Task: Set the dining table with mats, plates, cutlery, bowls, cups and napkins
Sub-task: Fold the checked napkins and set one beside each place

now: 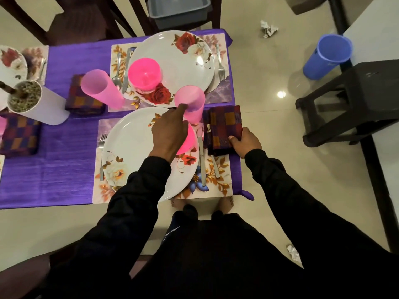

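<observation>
The pale pink cup [191, 102] is touched at its rim by the left hand [169, 134], fingers extended, at the far edge of the near plate [133, 152]. The checked napkin [223, 129] is gripped at its near edge by the right hand [246, 142], fingers curled round it, lying just right of the knife [201, 158] on the near mat [218, 180]. A bright pink bowl [187, 141] is partly hidden under the left hand on the purple-clothed surface [64, 158].

Left hand [169, 131] touches the pink cup [191, 102]; right hand [246, 143] holds the checked napkin [223, 128].
</observation>
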